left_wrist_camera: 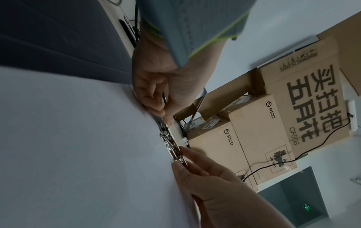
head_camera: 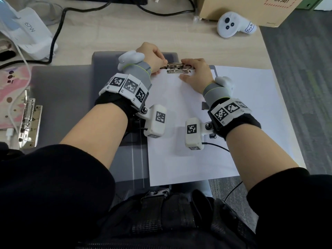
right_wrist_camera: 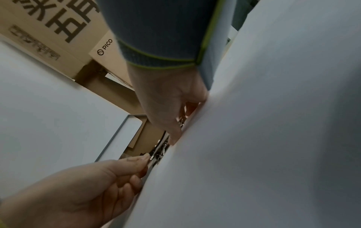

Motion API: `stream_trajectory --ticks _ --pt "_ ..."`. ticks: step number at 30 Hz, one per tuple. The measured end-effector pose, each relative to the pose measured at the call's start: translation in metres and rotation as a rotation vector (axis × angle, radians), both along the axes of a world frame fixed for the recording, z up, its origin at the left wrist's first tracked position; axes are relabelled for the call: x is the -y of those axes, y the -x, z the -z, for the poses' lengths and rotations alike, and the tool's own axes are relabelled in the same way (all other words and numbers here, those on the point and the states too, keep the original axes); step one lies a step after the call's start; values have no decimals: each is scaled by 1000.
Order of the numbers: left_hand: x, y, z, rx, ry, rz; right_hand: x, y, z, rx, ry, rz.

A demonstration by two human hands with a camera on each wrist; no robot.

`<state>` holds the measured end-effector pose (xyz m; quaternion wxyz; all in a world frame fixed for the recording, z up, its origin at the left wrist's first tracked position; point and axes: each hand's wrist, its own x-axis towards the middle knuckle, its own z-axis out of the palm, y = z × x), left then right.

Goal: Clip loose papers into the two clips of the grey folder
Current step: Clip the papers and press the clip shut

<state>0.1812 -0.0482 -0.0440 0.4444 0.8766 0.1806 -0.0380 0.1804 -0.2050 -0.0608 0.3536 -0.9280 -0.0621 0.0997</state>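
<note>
The grey folder [head_camera: 71,90] lies open on the desk. A metal clip [head_camera: 177,68] sits at the top of its right half, over a white sheet of paper [head_camera: 179,132]. My left hand [head_camera: 162,62] pinches the clip's left end. My right hand [head_camera: 185,69] grips its right end, thumb down on the paper. The left wrist view shows the clip [left_wrist_camera: 170,141] edge-on between my left hand [left_wrist_camera: 162,111] and right hand [left_wrist_camera: 181,158]. A second metal clip [head_camera: 27,121] lies on the folder's far left, untouched.
More white paper [head_camera: 251,108] spreads to the right, reaching the desk's edge. A white controller [head_camera: 231,24] and a cardboard box [head_camera: 242,8] stand behind. Black cables [head_camera: 59,33], a white charger [head_camera: 34,36] and a pink patterned sheet [head_camera: 10,90] crowd the left.
</note>
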Motion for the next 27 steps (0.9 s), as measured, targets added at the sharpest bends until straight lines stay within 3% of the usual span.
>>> stream_trajectory --ticks 8,17,20,24,27 --pt "20 22 -27 155 85 -18 23 30 -22 53 -54 84" --pt "90 72 -36 1 143 427 99 104 -32 22 -49 291" --pt "109 83 -35 -31 130 473 128 116 -27 -10 48 434" --pt "145 95 -29 -29 111 565 174 136 -21 -67 323 581" --pt "175 101 -24 -74 64 689 199 147 -15 -118 346 609"
